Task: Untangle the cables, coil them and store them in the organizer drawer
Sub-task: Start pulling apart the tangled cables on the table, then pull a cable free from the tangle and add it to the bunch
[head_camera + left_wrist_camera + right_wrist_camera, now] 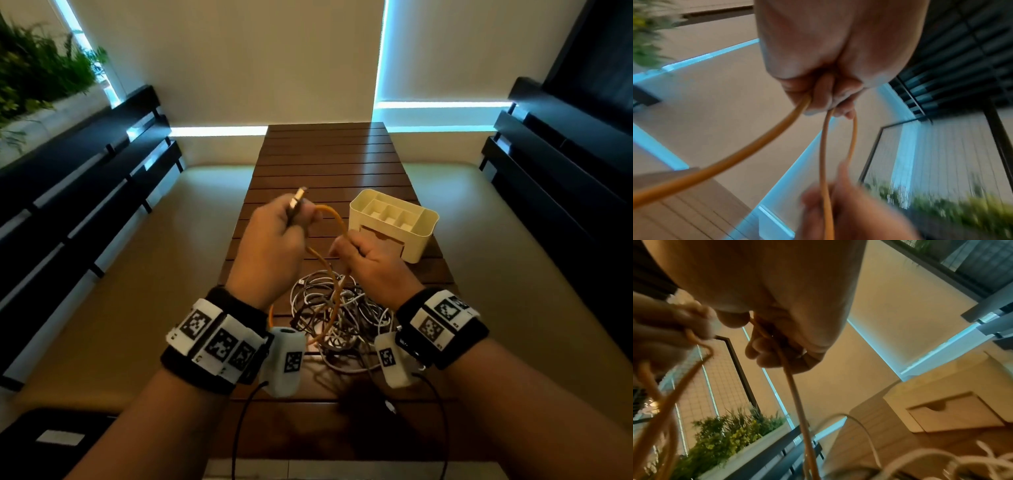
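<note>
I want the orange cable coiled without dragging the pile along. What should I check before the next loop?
1. Left hand grips the thin orange rubber cable near its metal plug: ok.
2. Right hand grips the same cable: ok.
3. Orange cable free of the tangled white and grey cable pile: not ok, it runs down into it.
4. Cream plastic organizer within reach on the slatted wooden table: ok.
5. Its front drawer open: not ok, closed.

left hand [270, 236] fisted, right hand [368, 258] fisted
</note>
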Demonstrator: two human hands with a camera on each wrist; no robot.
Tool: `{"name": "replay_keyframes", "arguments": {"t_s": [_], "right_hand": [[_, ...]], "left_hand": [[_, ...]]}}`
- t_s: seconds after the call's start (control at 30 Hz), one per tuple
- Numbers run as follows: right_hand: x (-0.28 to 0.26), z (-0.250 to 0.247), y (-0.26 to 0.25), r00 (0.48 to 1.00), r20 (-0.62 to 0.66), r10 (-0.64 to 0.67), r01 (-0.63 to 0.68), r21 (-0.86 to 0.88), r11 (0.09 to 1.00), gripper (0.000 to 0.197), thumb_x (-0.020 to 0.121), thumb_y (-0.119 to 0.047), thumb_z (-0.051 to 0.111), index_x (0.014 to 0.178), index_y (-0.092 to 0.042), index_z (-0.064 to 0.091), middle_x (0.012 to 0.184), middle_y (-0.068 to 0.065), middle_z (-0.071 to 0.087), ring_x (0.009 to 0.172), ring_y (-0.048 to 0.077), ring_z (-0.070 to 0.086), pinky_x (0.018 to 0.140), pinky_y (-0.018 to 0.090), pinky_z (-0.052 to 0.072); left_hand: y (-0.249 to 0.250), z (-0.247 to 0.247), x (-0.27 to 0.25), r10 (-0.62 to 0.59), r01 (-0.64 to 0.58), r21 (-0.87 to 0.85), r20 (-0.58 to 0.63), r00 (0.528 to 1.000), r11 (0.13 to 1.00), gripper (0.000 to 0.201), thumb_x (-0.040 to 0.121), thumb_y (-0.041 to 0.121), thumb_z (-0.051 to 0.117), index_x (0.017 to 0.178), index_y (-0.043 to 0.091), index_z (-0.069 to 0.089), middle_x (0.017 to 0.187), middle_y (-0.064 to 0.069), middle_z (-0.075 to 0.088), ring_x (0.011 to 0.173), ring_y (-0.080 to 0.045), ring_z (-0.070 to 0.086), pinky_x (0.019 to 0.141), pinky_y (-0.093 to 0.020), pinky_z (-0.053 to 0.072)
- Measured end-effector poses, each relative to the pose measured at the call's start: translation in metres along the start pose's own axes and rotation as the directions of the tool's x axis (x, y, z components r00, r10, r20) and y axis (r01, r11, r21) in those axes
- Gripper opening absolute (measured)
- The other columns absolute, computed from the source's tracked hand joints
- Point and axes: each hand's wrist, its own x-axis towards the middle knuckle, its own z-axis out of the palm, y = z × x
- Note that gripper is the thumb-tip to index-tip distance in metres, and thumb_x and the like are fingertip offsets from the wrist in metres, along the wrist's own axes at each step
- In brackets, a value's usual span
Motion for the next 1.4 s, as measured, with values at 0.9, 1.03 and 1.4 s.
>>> {"name": "replay_keyframes", "arguments": {"t_s": [0.9,1.03,1.4], "right_hand": [[-0.008,0.012,0.012,0.99,0.036,0.139,-0.139,-0.019,0.99,0.044,0.099,-0.055,0.031,0.094,-0.026,0.064,0.076,0.004,0.058,0.068,0.015,0.054,0.068,0.038,0.047],[-0.001,-0.007,0.011,0.978,-0.128,0.167,-0.168,0.005,0.986,0.031,0.103,-0.045,0.039,0.091,-0.029,0.063,0.07,-0.004,0.054,0.063,0.011,0.051,0.064,0.038,0.045],[-0.009,-0.016,-0.027,0.989,-0.145,0.004,-0.014,-0.069,0.997,0.017,0.1,-0.033,0.052,0.088,-0.035,0.064,0.07,-0.013,0.055,0.064,-0.002,0.05,0.063,0.026,0.041]], "left_hand": [[-0.004,-0.017,0.01,0.053,-0.056,-0.014,-0.173,0.984,0.998,0.02,0.103,0.019,0.05,0.09,0.012,0.064,0.071,0.004,0.053,0.06,-0.008,0.045,0.056,-0.027,0.039],[-0.022,-0.038,0.005,-0.179,0.18,0.074,-0.021,0.984,0.981,0.027,0.104,0.02,0.047,0.085,0.017,0.065,0.077,-0.001,0.063,0.062,-0.011,0.05,0.063,-0.029,0.04],[-0.025,-0.029,0.003,-0.14,0.136,0.038,0.139,0.98,0.99,0.021,0.105,0.023,0.045,0.117,0.032,0.06,0.053,0.01,0.047,0.041,-0.004,0.037,0.044,-0.029,0.038]]}}
